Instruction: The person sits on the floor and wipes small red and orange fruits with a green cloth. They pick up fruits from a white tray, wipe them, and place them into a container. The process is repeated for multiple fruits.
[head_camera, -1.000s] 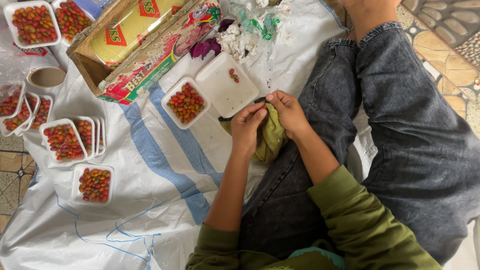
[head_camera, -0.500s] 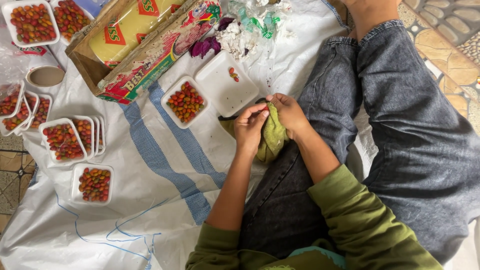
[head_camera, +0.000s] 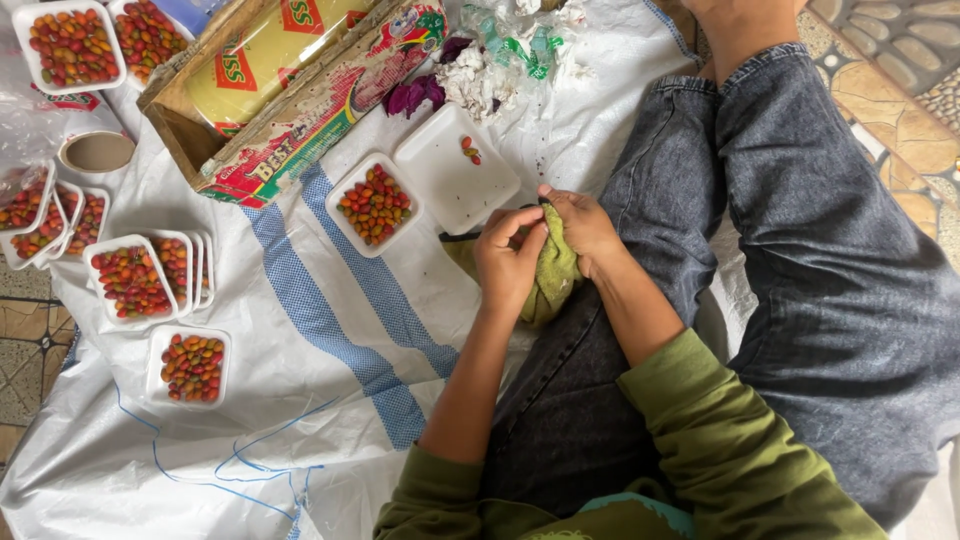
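Big white sheet (head_camera: 330, 330) covers the floor, foam trays of small fruit (head_camera: 375, 203) on it. Over the lap, left hand (head_camera: 508, 262) and right hand (head_camera: 585, 228) both clamped on a green cloth (head_camera: 555, 285).

A: Where does the camera sit?

B: There is 1 view, worn on the head and looking almost straight down over the person's own lap.

A: How near?

B: Close. The left hand (head_camera: 508, 262) and right hand (head_camera: 580, 228) sit near centre frame, the white woven plastic sheet with blue stripes (head_camera: 330, 330) fills the left, and the dark denim legs (head_camera: 840, 260) fill the right.
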